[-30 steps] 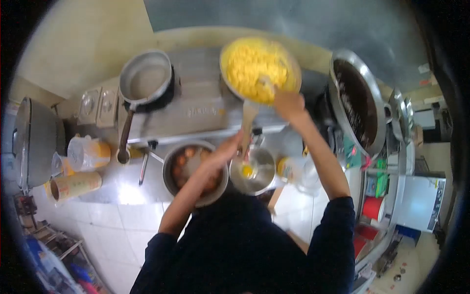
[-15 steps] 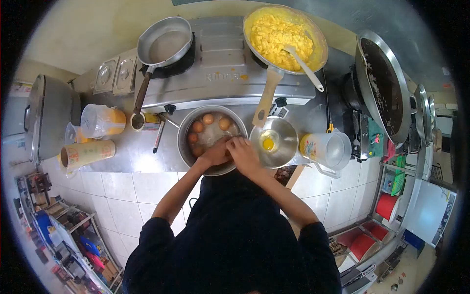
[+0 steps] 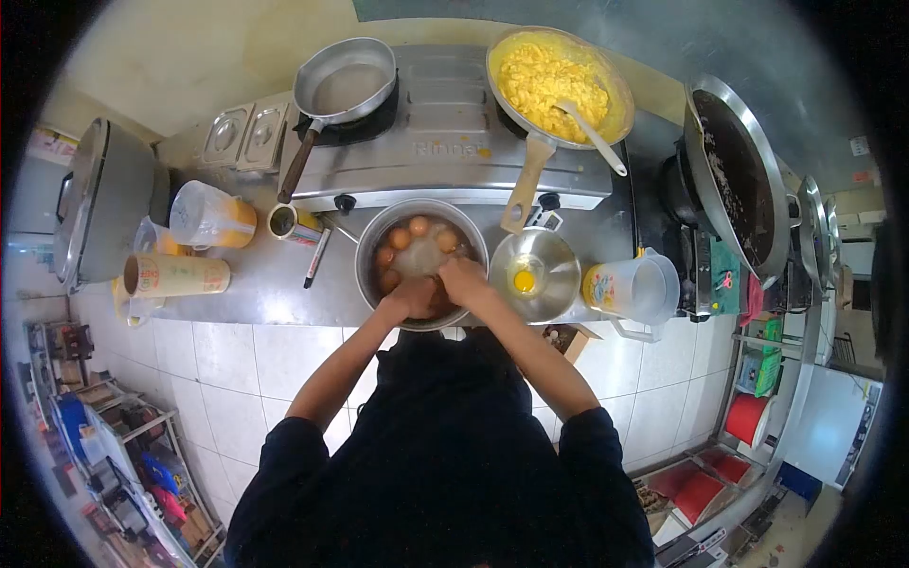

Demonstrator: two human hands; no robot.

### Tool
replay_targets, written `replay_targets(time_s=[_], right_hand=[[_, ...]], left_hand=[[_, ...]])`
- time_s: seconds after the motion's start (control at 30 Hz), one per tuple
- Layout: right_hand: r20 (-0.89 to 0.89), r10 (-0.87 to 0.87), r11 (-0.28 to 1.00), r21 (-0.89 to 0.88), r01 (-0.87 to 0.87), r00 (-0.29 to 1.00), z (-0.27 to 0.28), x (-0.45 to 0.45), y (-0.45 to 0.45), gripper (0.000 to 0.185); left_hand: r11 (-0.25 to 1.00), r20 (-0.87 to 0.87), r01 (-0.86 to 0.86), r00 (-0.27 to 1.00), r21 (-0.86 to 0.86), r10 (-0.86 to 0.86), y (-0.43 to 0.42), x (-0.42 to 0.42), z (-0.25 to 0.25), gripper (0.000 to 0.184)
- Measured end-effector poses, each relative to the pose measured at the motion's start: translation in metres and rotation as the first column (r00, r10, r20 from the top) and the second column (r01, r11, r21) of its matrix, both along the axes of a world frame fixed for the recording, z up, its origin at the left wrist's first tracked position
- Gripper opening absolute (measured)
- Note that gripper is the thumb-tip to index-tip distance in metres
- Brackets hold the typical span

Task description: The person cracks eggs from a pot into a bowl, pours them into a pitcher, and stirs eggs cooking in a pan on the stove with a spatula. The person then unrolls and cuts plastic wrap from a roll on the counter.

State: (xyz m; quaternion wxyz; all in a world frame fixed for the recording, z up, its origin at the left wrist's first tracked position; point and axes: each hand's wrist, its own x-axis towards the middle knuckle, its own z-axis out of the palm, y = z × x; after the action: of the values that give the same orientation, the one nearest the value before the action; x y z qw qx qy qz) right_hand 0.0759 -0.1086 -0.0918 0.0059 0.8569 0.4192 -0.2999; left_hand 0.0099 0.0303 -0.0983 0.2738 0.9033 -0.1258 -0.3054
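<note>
Both my hands are down inside a metal pot [image 3: 365, 284] with several brown eggs [image 3: 418, 226] lying in cloudy water. My left hand [image 3: 414, 297] is curled at the near side of the pot, fingers pointing in and partly hidden. Beside it, my right hand [image 3: 461, 281] bends down over the right inner side, its fingers closed and largely out of sight. Whatever lies between the fingers cannot be made out. Just right of the pot, a steel bowl [image 3: 559, 270] holds a cracked raw egg [image 3: 524, 281] with a whole yolk.
Behind stands a gas stove [image 3: 454, 175] bearing an empty frying pan [image 3: 346, 85] and a pan of scrambled eggs [image 3: 554, 80] with a spatula [image 3: 592, 137]. Plastic jugs [image 3: 204, 216] [image 3: 632, 289] flank the work area. A marker [image 3: 317, 258] lies left of the pot. A large wok [image 3: 748, 180] sits right.
My hands have gone lower into the pot, and the right one has moved off the left. The whole view has shifted slightly with my head.
</note>
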Motion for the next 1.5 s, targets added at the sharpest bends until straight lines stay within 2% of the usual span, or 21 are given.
replay_targets(time_s=[0.07, 0.1, 0.17, 0.23, 0.33, 0.37, 0.4, 0.47, 0.6, 0.73, 0.87, 0.93, 1.0, 1.07, 1.13, 1.2, 1.23, 1.37, 1.43, 1.47, 1.5], right_hand=[[0.067, -0.237, 0.928, 0.312, 0.205, 0.969, 0.034, -0.006, -0.009, 0.034], [0.070, -0.233, 0.929, 0.310, 0.201, 0.970, 0.051, -0.009, -0.017, 0.034], [-0.249, -0.375, 0.623, 0.646, 0.441, 0.893, 0.077, -0.016, -0.035, 0.041], [-0.405, -0.349, 0.503, 0.681, 0.533, 0.845, 0.082, -0.020, -0.048, 0.040], [-0.565, -0.348, 0.284, 0.697, 0.658, 0.748, 0.089, -0.032, -0.051, 0.042], [-0.582, -0.400, 0.192, 0.702, 0.686, 0.708, 0.090, -0.036, -0.048, 0.043], [-0.586, -0.391, 0.190, 0.702, 0.686, 0.709, 0.087, -0.040, -0.045, 0.043], [-0.153, -0.564, 0.131, 0.954, 0.270, 0.812, 0.075, -0.046, -0.035, 0.045], [-0.219, -0.532, 0.177, 0.916, 0.361, 0.818, 0.058, -0.049, -0.017, 0.045], [-0.154, -0.499, 0.122, 0.962, 0.245, 0.853, 0.064, -0.052, -0.027, 0.043], [-0.505, -0.438, -0.039, 0.837, 0.545, 0.744, 0.053, -0.052, -0.038, 0.044], [-0.888, -0.099, -0.305, 0.456, 0.836, 0.448, 0.064, -0.045, -0.057, 0.044], [-0.900, -0.077, -0.255, 0.433, 0.865, 0.428, 0.076, -0.037, -0.079, 0.043], [-0.758, -0.288, -0.244, 0.650, 0.720, 0.586, 0.082, -0.037, -0.096, 0.045], [-0.740, -0.355, -0.363, 0.672, 0.645, 0.571, 0.083, -0.038, -0.106, 0.044], [-0.245, -0.624, 0.016, 0.945, 0.325, 0.742, 0.083, -0.029, -0.119, 0.040], [-0.107, -0.658, 0.089, 0.972, 0.219, 0.746, 0.083, -0.029, -0.116, 0.037], [-0.155, -0.706, 0.102, 0.943, 0.316, 0.691, 0.084, -0.023, -0.115, 0.039], [-0.732, -0.420, -0.477, 0.681, 0.556, 0.537, 0.076, -0.021, -0.121, 0.041], [-0.731, -0.423, -0.483, 0.682, 0.550, 0.535, 0.075, -0.017, -0.132, 0.041], [-0.766, -0.400, -0.317, 0.631, 0.708, 0.503, 0.075, -0.009, -0.149, 0.042]], left_hand=[[1.000, -0.045, 0.020, 0.999, 0.019, -0.019, 0.001, 0.002, 0.000, 0.038], [0.999, -0.092, 0.038, 0.995, 0.036, -0.035, 0.000, 0.002, 0.000, 0.040], [0.993, -0.036, -0.054, 0.998, -0.109, 0.051, 0.003, -0.001, -0.009, 0.041], [0.959, 0.011, -0.130, 0.990, -0.253, 0.138, 0.002, 0.001, 0.002, 0.043], [0.737, -0.272, -0.588, 0.809, -0.334, 0.521, 0.003, -0.006, 0.016, 0.040], [0.456, -0.400, -0.691, 0.708, -0.561, 0.582, 0.002, -0.009, 0.016, 0.039], [0.104, -0.542, -0.713, 0.611, -0.693, 0.578, -0.001, -0.013, 0.016, 0.039], [0.014, -0.567, -0.705, 0.582, -0.709, 0.583, -0.011, -0.015, 0.032, 0.045], [-0.118, -0.646, -0.724, 0.514, -0.680, 0.565, -0.027, -0.015, 0.040, 0.061], [-0.218, -0.644, -0.655, 0.526, -0.723, 0.556, -0.039, -0.016, 0.047, 0.061], [-0.062, -0.552, -0.650, 0.587, -0.757, 0.592, -0.046, -0.009, 0.054, 0.050], [0.144, -0.458, -0.661, 0.643, -0.736, 0.613, -0.053, -0.007, 0.075, 0.041], [0.194, -0.383, -0.599, 0.694, -0.777, 0.610, -0.064, 0.002, 0.073, 0.040], [0.242, -0.307, -0.531, 0.741, -0.812, 0.597, -0.071, 0.014, 0.071, 0.039], [0.252, -0.368, -0.556, 0.764, -0.792, 0.530, -0.076, 0.023, 0.069, 0.040], [0.170, -0.456, -0.574, 0.769, -0.801, 0.448, -0.090, 0.031, 0.068, 0.043], [0.083, -0.536, -0.600, 0.762, -0.796, 0.365, -0.098, 0.034, 0.067, 0.046], [0.052, -0.520, -0.593, 0.742, -0.804, 0.423, -0.119, 0.048, 0.070, 0.043], [0.367, -0.286, -0.450, 0.861, -0.814, 0.420, -0.115, 0.051, 0.089, 0.041], [0.373, -0.284, -0.445, 0.866, -0.814, 0.413, -0.117, 0.054, 0.083, 0.041], [0.312, -0.252, -0.367, 0.901, -0.876, 0.354, -0.119, 0.059, 0.073, 0.039]])
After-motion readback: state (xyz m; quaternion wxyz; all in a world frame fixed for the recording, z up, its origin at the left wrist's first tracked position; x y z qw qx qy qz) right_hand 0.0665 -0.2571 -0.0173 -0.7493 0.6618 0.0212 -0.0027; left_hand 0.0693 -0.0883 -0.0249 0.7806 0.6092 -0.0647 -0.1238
